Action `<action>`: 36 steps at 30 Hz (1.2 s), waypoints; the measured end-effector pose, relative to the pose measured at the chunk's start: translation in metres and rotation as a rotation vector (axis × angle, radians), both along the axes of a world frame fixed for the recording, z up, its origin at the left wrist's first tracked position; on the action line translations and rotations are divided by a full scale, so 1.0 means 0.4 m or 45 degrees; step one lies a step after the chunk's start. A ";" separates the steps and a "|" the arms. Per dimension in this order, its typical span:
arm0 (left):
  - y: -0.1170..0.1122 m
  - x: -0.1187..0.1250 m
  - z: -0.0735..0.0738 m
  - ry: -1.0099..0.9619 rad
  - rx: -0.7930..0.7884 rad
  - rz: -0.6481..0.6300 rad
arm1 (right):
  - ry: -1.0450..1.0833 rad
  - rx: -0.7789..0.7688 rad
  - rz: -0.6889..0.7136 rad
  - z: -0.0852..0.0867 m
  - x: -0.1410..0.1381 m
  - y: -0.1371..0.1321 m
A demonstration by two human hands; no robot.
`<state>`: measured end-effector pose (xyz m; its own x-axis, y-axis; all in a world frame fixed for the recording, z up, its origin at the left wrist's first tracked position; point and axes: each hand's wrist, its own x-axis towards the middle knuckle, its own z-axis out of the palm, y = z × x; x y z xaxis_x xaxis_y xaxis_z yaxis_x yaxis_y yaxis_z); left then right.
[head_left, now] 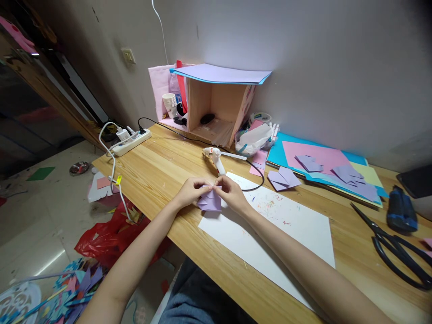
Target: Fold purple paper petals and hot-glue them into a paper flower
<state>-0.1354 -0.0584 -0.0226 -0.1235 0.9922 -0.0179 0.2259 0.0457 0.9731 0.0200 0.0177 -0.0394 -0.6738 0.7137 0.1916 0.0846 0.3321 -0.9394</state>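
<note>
Both hands at work on one piece, folded purple paper [211,203], over the white sheet's edge nearest the left hand

Left hand [189,191] on the paper's 10 o'clock side, thumb and forefinger pinching its upper edge; right hand [233,194] at 2 o'clock, thumb and forefinger pinching the same edge; the two sets of fingertips meet, or nearly, at the paper's 12 o'clock

Body of the paper sits at 6 o'clock from the fingertips, overlapping folds facing up; cannot tell whether its lower edge touches the surface

Around the paper: glue gun [212,154] at 12, near the fingers, its nozzle end hard to make out; white sheet [293,234] spreading toward 4, colour specks on it; another folded purple piece [284,179] between 2 and 3; scissors [384,236] well apart, just past 3, blades together; power strip [131,145] at 10, on the wooden table [155,164]
</note>
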 end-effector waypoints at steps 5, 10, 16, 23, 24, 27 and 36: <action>-0.004 0.003 -0.002 0.068 0.014 0.013 | 0.021 -0.044 0.037 0.001 0.001 0.001; -0.003 0.003 0.004 0.056 0.024 0.061 | 0.069 -0.215 0.019 -0.002 -0.001 0.006; 0.001 -0.006 0.008 -0.102 -0.046 0.162 | 0.109 -0.380 -0.095 -0.003 0.002 0.017; 0.004 -0.017 -0.002 0.043 0.177 0.530 | 0.088 -0.326 0.036 0.001 0.004 0.012; 0.004 -0.017 -0.002 0.076 0.204 0.558 | 0.074 -0.303 0.064 0.000 0.004 0.010; 0.004 -0.015 0.002 0.101 0.276 0.619 | 0.067 -0.286 0.118 -0.004 0.004 0.008; 0.003 -0.026 0.005 0.080 0.123 0.408 | -0.013 0.225 -0.131 0.016 0.013 -0.005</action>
<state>-0.1457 -0.0572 -0.0206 -0.4274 0.8994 0.0919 0.2743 0.0322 0.9611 0.0251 0.0159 -0.0330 -0.6014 0.7349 0.3135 0.1356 0.4805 -0.8664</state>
